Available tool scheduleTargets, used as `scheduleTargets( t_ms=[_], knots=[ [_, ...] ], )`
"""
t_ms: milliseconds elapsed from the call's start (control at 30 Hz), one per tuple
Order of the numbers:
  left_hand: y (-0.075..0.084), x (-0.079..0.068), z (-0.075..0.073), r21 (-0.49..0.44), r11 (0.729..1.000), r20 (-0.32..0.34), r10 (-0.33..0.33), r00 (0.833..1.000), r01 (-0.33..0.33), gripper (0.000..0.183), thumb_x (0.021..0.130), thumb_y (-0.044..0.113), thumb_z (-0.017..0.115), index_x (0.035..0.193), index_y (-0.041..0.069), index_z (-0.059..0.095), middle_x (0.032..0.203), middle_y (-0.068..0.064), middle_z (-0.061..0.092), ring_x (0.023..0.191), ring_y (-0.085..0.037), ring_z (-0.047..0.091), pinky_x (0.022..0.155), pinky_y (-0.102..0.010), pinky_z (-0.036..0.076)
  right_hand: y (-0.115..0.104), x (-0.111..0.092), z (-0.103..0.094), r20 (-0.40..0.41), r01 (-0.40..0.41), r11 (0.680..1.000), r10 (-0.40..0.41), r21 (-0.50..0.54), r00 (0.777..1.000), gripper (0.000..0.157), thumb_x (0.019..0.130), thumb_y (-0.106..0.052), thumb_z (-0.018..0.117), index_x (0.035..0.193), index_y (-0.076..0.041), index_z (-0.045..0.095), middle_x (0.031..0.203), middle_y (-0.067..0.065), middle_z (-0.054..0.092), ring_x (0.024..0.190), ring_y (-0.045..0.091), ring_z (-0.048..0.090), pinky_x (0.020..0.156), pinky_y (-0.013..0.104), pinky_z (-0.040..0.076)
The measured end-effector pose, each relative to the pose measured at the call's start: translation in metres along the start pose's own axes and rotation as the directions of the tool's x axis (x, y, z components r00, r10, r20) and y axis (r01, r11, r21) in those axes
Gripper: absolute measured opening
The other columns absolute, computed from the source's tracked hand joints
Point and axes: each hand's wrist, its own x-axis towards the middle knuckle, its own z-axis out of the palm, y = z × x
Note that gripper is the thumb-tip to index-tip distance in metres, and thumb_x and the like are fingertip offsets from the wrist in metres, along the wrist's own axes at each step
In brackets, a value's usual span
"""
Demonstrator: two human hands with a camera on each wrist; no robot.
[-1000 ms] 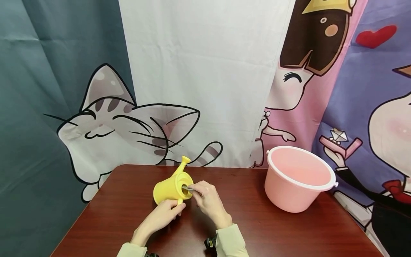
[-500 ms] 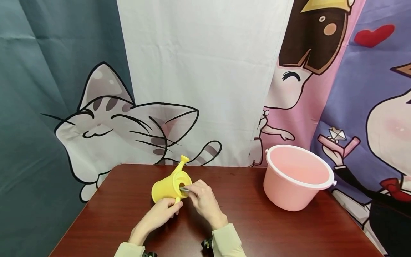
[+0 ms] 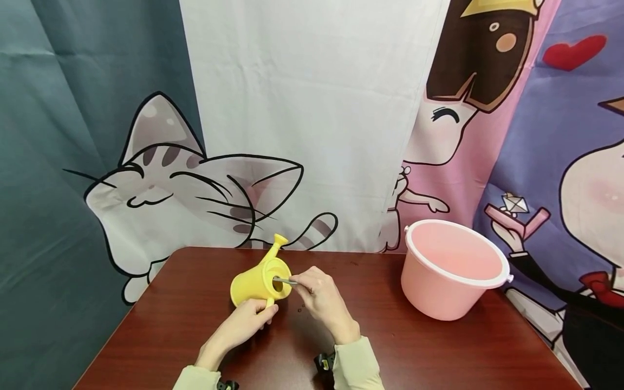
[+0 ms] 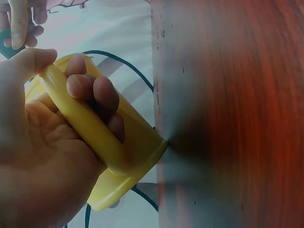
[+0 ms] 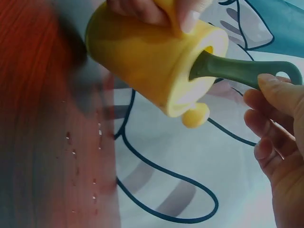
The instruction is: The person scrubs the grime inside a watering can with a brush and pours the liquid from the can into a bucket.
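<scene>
A yellow watering can (image 3: 248,287) is held tilted over the table, its round opening facing right and its spout pointing up. My left hand (image 3: 244,325) grips the can's handle (image 4: 83,118), with the fingers curled round it in the left wrist view. My right hand (image 3: 322,300) pinches the end of a green handle (image 5: 237,70) that has a hole near its tip. This handle runs into the can's opening. Its other end is hidden inside, so the kind of tool cannot be told.
A pink bucket (image 3: 439,292) with a white rim stands at the table's right side. Small drops (image 5: 74,152) lie on the brown table (image 3: 390,346). Behind the table hangs a cartoon-printed curtain (image 3: 312,108).
My right hand has moved slightly up and to the right, and more of the green handle shows outside the can. The left hand and the watering can have barely moved.
</scene>
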Motion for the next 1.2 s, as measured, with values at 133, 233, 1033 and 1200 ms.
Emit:
scheduleTargets(
  t_ms=[133, 233, 1033, 1200],
  knots=[
    [0.000, 0.000, 0.000, 0.003, 1.000, 0.000, 0.000, 1.000, 0.000, 0.041, 0.088, 0.047, 0.044, 0.066, 0.014, 0.056, 0.055, 0.005, 0.050, 0.051, -0.010, 0.048, 0.048, -0.026, 0.040, -0.001, 0.001, -0.002, 0.006, -0.007, 1.000, 0.007, 0.015, 1.000, 0.010, 0.077, -0.010, 0.068, 0.087, -0.013, 0.069, 0.077, -0.010, 0.062, 0.072, 0.002, 0.049, 0.062, 0.012, 0.039],
    [0.000, 0.000, 0.000, 0.003, 1.000, -0.001, -0.002, 1.000, 0.002, 0.039, 0.088, 0.045, 0.045, 0.067, 0.014, 0.056, 0.055, 0.005, 0.050, 0.051, -0.010, 0.048, 0.048, -0.026, 0.040, -0.002, 0.001, 0.000, 0.004, -0.018, 1.000, 0.018, 0.021, 1.000, 0.011, 0.077, -0.009, 0.068, 0.087, -0.013, 0.069, 0.077, -0.009, 0.062, 0.072, 0.002, 0.050, 0.062, 0.011, 0.039],
    [0.004, 0.000, 0.001, 0.026, 0.999, -0.023, 0.036, 0.999, -0.035, 0.037, 0.089, 0.041, 0.046, 0.062, 0.018, 0.054, 0.054, 0.005, 0.051, 0.049, -0.008, 0.047, 0.047, -0.024, 0.039, 0.005, -0.007, 0.030, 0.016, -0.054, 0.999, 0.054, 0.001, 0.998, 0.013, 0.079, -0.010, 0.065, 0.092, -0.011, 0.068, 0.077, -0.008, 0.059, 0.069, 0.002, 0.049, 0.059, 0.012, 0.039],
    [0.004, -0.001, -0.001, 0.017, 0.999, -0.013, 0.044, 0.999, -0.044, 0.038, 0.089, 0.041, 0.045, 0.063, 0.016, 0.055, 0.054, 0.004, 0.050, 0.049, -0.009, 0.047, 0.047, -0.025, 0.039, 0.004, -0.005, 0.028, -0.008, -0.051, 0.998, 0.051, -0.020, 0.999, 0.010, 0.081, -0.012, 0.063, 0.090, -0.013, 0.068, 0.076, -0.009, 0.058, 0.069, 0.001, 0.048, 0.058, 0.012, 0.038]
  ],
)
